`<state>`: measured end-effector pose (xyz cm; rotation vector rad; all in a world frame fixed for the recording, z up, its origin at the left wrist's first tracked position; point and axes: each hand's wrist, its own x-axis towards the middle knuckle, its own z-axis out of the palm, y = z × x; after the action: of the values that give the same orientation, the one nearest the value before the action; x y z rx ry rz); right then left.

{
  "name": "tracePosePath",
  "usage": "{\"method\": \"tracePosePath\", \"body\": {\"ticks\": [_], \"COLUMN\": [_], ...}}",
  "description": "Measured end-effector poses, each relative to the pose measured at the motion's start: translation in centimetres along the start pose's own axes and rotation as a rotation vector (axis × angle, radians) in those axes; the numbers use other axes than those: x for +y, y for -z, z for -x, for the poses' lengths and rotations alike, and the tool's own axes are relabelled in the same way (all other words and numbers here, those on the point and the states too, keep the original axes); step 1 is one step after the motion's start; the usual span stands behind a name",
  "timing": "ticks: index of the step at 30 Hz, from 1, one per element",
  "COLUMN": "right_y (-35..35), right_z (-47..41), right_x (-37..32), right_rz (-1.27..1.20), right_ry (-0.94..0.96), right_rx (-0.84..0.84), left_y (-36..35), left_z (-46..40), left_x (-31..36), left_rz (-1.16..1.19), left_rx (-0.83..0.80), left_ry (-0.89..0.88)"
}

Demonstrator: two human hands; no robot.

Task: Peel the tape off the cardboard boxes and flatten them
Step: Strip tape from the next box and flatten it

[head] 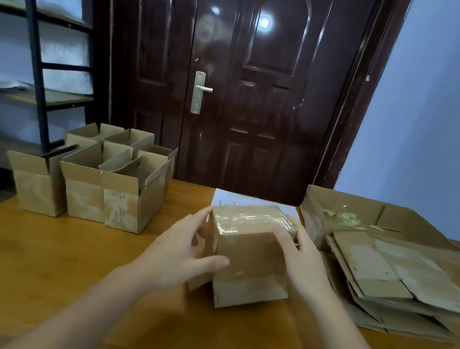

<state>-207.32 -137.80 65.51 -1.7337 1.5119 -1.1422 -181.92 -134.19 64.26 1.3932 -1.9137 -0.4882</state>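
A small brown cardboard box (pixel 251 255) stands upside down in the middle of the wooden table (pixel 23 261), its taped face up. Shiny clear tape (pixel 254 220) runs across that top face. My left hand (pixel 187 253) holds the box's left side, thumb across the front face and fingers along the far left edge. My right hand (pixel 302 261) holds the right side, fingers resting on the top right corner. The box's lower flaps splay out on the table.
Several open cardboard boxes (pixel 105 177) stand at the table's back left. A stack of flattened boxes (pixel 394 283) lies at the right, behind it a large open carton (pixel 381 216) holding crumpled tape. A white sheet (pixel 248 200) lies behind the held box. A dark door and a shelf stand beyond.
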Motion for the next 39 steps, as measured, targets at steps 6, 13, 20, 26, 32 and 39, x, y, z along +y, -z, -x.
{"method": "tracePosePath", "body": {"ticks": [6,13,20,26,32,39], "right_y": [-1.2,-0.8,0.4,1.9,-0.6,0.2], "right_z": [-1.5,1.5,2.3,2.3,3.1,1.8], "right_x": [2.8,0.3,2.7,2.0,3.6,5.0], "right_rz": [-0.082,0.257,0.294,0.373,0.575,0.495], "right_ry": [-0.194,0.521,0.513,0.394,0.692,0.674], "right_rx": [-0.172,-0.018,-0.203,-0.297,-0.061,-0.109], "left_y": [-0.6,-2.6,-4.2,-4.5,-5.9,-5.9], "left_z": [0.1,0.5,0.5,-1.5,-1.8,-3.0], "left_x": [-1.8,-1.5,-1.6,-1.8,-1.2,-1.1], "left_rz": [-0.318,-0.303,-0.435,-0.449,-0.530,-0.558], "left_rx": [0.088,0.088,0.149,0.097,0.344,0.268], "left_ry": [-0.173,-0.274,-0.554,-0.512,-0.531,-0.504]}}
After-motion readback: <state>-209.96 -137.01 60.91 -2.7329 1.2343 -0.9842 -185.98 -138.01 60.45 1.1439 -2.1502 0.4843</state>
